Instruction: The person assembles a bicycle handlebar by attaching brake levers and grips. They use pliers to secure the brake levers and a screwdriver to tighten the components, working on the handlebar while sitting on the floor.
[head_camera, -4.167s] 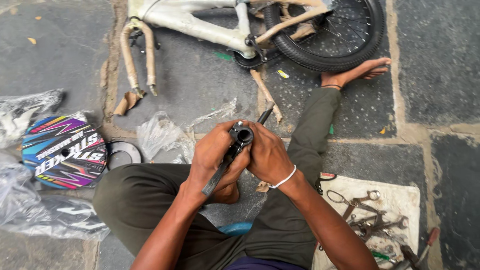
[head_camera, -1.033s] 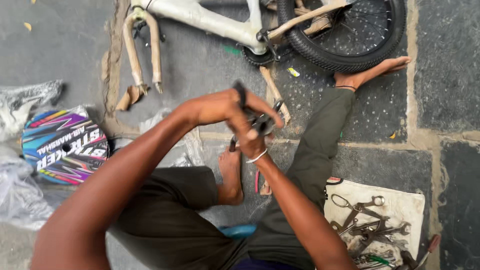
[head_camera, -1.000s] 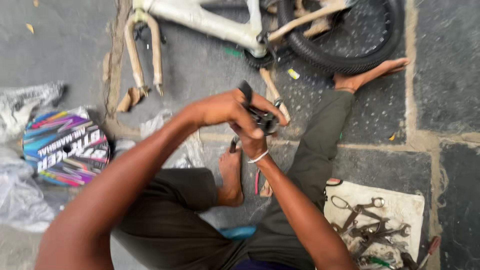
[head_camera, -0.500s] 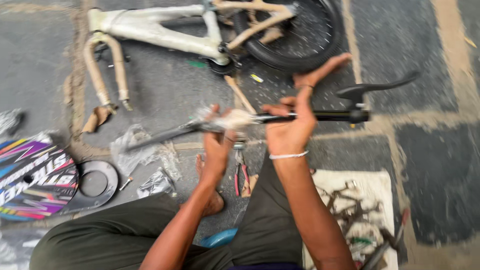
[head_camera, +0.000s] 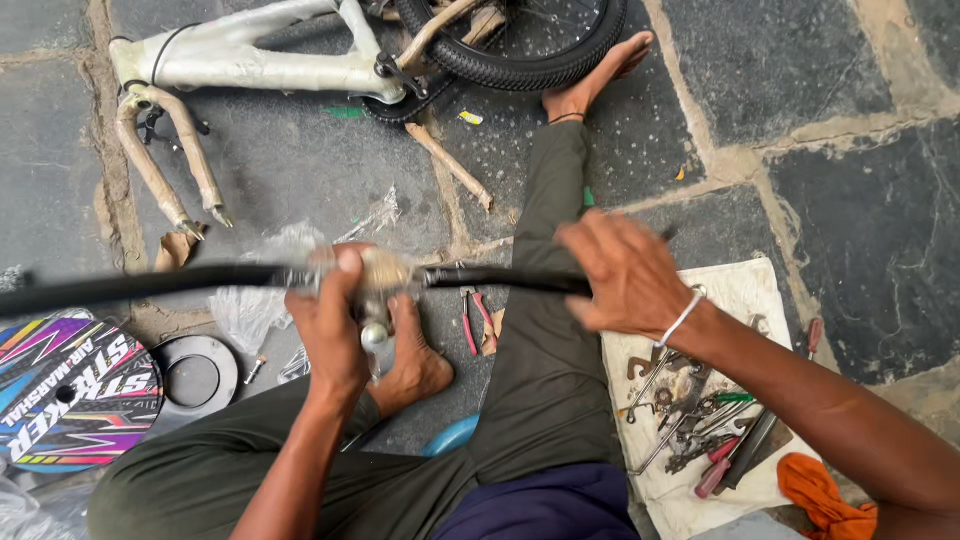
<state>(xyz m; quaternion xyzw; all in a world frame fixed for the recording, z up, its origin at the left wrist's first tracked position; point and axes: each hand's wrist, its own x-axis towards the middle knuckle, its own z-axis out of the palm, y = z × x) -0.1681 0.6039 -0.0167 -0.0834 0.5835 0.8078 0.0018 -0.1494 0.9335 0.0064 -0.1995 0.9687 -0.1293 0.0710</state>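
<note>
Dark stone-slab floor (head_camera: 860, 170), person sitting cross-legged on it. Nearest: white cloth (head_camera: 735, 300) with loose hand tools (head_camera: 700, 420) lying by the right knee, orange rag (head_camera: 820, 490) beside it. Left hand (head_camera: 335, 320) is gripping the wrapped centre clamp of a long black handlebar (head_camera: 500, 281), fingers clamped round it. Right hand (head_camera: 625, 275) is closing over the bar's right side. Bar is hanging level above the lap. Red-handled pliers (head_camera: 475, 315) lying under it. Farther: cream bicycle frame (head_camera: 250, 65), black tyre (head_camera: 530, 60).

One handlebar (head_camera: 200, 278); two hands; one wheel (head_camera: 520, 45); one pliers (head_camera: 476, 315)
</note>
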